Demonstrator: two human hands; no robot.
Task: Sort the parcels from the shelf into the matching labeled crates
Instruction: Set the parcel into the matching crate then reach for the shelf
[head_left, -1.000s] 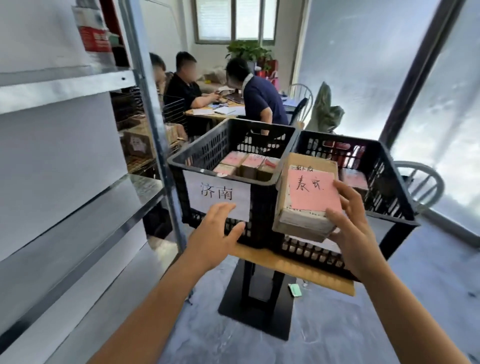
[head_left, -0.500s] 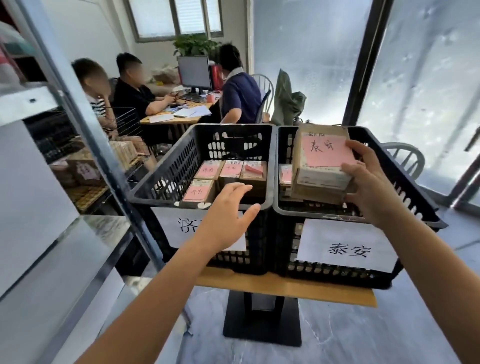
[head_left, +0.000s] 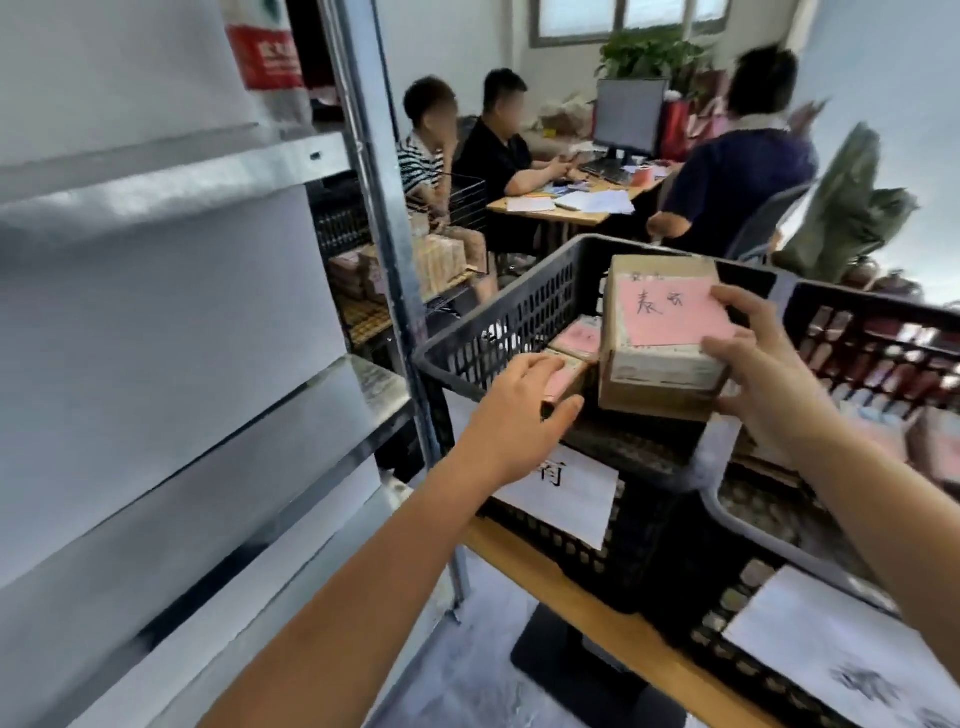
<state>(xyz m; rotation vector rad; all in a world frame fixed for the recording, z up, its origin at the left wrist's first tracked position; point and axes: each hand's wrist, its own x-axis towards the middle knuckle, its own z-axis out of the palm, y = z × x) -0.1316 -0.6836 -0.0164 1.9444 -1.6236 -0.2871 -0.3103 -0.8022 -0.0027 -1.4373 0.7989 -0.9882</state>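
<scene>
Pink note (head_left: 675, 318) on pkg (head_left: 661, 378): "泰安"

Both bare arms reach forward. Left hand (head_left: 519, 410) is palm down, fingers loosely extended. To its right, the right hand (head_left: 763, 379) grips a parcel (head_left: 660, 338) by its side.

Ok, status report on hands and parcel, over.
Right hand gripping the pink-labelled parcel, held over the left crate, not yet set down. Left hand open by that crate's front rim. Nothing seen blocking the right crate.
</scene>
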